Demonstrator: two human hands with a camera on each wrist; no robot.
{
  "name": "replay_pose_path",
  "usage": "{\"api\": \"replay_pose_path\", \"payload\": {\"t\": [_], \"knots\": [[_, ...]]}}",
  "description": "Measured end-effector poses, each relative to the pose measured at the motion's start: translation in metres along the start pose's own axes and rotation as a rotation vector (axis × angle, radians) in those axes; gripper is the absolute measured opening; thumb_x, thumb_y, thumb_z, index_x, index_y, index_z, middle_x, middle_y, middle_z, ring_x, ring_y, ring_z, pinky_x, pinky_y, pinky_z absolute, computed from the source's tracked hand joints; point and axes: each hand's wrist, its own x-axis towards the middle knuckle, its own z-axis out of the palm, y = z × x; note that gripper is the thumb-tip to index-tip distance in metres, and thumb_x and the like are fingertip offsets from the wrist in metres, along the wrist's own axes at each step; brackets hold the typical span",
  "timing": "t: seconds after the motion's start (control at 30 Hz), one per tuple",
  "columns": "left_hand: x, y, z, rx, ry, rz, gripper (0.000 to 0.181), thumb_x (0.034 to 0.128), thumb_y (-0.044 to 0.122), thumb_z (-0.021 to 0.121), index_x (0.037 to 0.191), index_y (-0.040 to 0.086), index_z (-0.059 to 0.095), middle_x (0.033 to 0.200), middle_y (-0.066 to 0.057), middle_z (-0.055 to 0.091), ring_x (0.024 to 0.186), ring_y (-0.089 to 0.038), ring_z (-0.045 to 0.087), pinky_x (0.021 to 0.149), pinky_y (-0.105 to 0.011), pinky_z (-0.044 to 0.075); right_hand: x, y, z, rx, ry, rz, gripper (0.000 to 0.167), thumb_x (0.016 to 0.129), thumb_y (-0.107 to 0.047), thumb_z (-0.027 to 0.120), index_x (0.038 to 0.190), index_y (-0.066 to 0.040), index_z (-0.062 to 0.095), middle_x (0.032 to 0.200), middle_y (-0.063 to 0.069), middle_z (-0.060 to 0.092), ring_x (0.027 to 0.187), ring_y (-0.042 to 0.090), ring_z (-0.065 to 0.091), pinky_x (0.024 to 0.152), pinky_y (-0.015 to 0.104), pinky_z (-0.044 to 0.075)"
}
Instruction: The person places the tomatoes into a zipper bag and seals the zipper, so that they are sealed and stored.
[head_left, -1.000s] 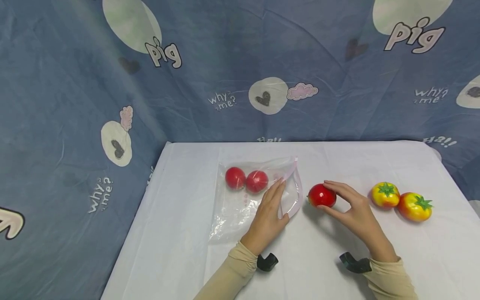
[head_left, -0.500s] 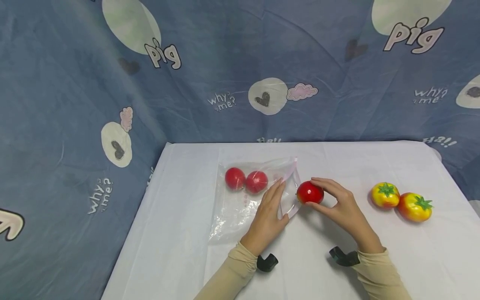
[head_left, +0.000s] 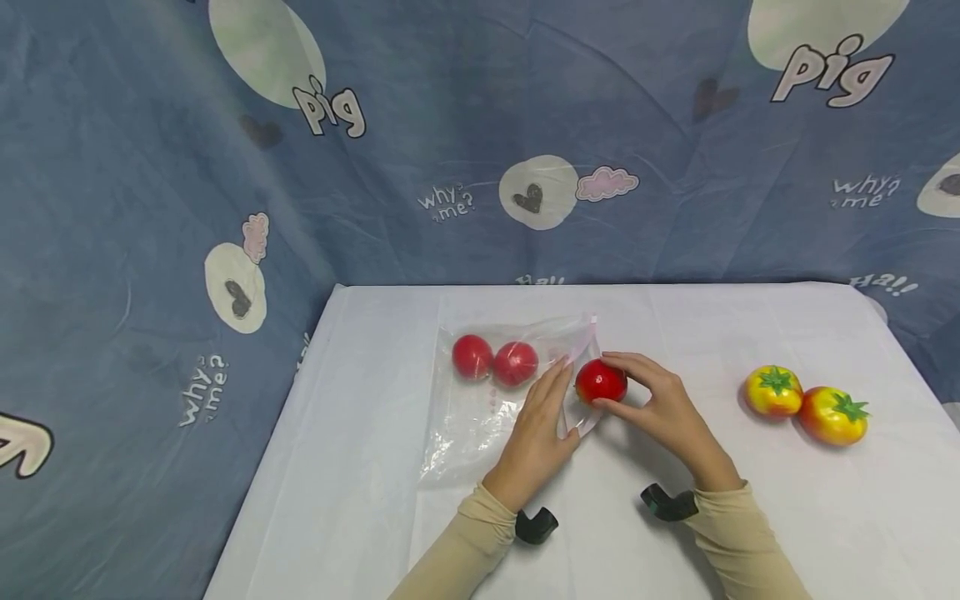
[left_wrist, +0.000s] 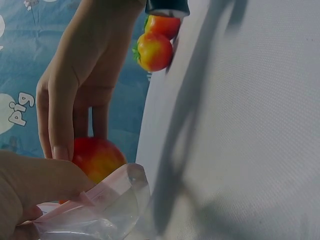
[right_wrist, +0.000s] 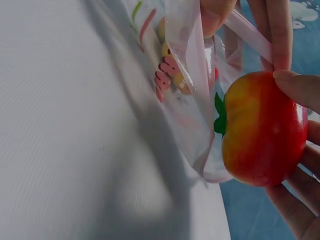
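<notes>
Near the middle of the frame, the right hand (head_left: 663, 412) holds a glossy red tomato (head_left: 601, 380) between thumb and fingers, right at the mouth of a clear plastic bag (head_left: 456, 429); I can't tell whether any of it sits past the edge. Just to its left, the left hand (head_left: 532, 437) is spread wide, thumb well apart from the fingers, touching the sides of that mouth. The bag lies on the white-covered counter (head_left: 322, 483), two red tomatoes (head_left: 472, 357) side by side inside. Toward the right, two yellow-and-red tomatoes (head_left: 775, 391) rest together, blue printed cloth (head_left: 420, 83) behind everything.
</notes>
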Motion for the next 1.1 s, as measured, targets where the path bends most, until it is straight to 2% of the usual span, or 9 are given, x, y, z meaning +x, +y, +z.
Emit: {"api": "replay_pose_path", "payload": {"t": [0.1, 0.2, 0.3, 0.63, 0.8, 0.97, 1.1], "knots": [[0.000, 0.000, 0.000, -0.005, 0.002, 0.007, 0.092, 0.0818, 0.001, 0.082, 0.161, 0.008, 0.034, 0.168, -0.004, 0.034, 0.155, -0.023, 0.035, 0.124, -0.037, 0.038, 0.006, 0.001, 0.003, 0.003, -0.019, 0.006, 0.062, 0.072, -0.006, 0.092, 0.130, -0.006, 0.070, 0.132, 0.012, 0.070, 0.123, 0.027, 0.065, 0.105, 0.011, 0.048], [0.000, 0.000, 0.000, -0.012, 0.000, 0.006, 0.093, 0.0817, 0.001, 0.082, 0.161, 0.008, 0.034, 0.168, -0.004, 0.033, 0.155, -0.022, 0.035, 0.124, -0.037, 0.038, 0.012, 0.004, 0.007, 0.017, -0.035, 0.018, 0.061, 0.074, -0.008, 0.092, 0.131, -0.006, 0.069, 0.133, 0.012, 0.070, 0.124, 0.030, 0.065, 0.104, 0.031, 0.056], [0.000, 0.000, 0.001, -0.005, -0.002, 0.002, 0.092, 0.0820, 0.001, 0.082, 0.161, 0.009, 0.034, 0.168, -0.003, 0.033, 0.155, -0.022, 0.034, 0.124, -0.037, 0.038, 0.017, 0.006, 0.010, 0.038, -0.049, 0.027, 0.061, 0.074, -0.007, 0.091, 0.131, -0.006, 0.069, 0.133, 0.012, 0.069, 0.125, 0.032, 0.065, 0.102, 0.047, 0.056], [0.000, -0.002, 0.002, 0.015, 0.013, 0.017, 0.093, 0.0814, 0.002, 0.082, 0.161, 0.008, 0.034, 0.167, -0.003, 0.035, 0.155, -0.021, 0.034, 0.126, -0.037, 0.035, 0.026, 0.010, 0.020, 0.065, -0.089, 0.063, 0.059, 0.074, -0.006, 0.091, 0.129, -0.004, 0.069, 0.130, 0.014, 0.070, 0.123, 0.032, 0.066, 0.104, 0.049, 0.055], [-0.001, -0.002, 0.000, 0.008, 0.018, 0.026, 0.093, 0.0811, 0.001, 0.082, 0.161, 0.008, 0.034, 0.168, -0.004, 0.033, 0.155, -0.023, 0.035, 0.125, -0.037, 0.035, 0.030, 0.013, 0.026, 0.061, -0.089, 0.049, 0.058, 0.074, -0.006, 0.092, 0.127, -0.003, 0.070, 0.128, 0.015, 0.071, 0.121, 0.033, 0.067, 0.103, 0.052, 0.055], [-0.001, -0.001, 0.000, -0.002, 0.023, 0.029, 0.093, 0.0808, 0.001, 0.082, 0.161, 0.008, 0.034, 0.169, -0.004, 0.032, 0.154, -0.024, 0.035, 0.125, -0.037, 0.036, 0.035, 0.016, 0.032, 0.040, -0.101, 0.041, 0.055, 0.075, -0.008, 0.091, 0.126, -0.005, 0.071, 0.124, 0.012, 0.072, 0.116, 0.029, 0.068, 0.105, 0.051, 0.055], [0.000, -0.001, 0.000, 0.010, 0.027, 0.028, 0.092, 0.0810, 0.001, 0.082, 0.160, 0.007, 0.035, 0.168, -0.004, 0.034, 0.154, -0.024, 0.036, 0.125, -0.037, 0.036, 0.037, 0.015, 0.034, 0.018, -0.120, 0.047, 0.053, 0.076, -0.009, 0.090, 0.125, -0.006, 0.071, 0.119, 0.010, 0.072, 0.110, 0.024, 0.067, 0.101, 0.047, 0.057]]}}
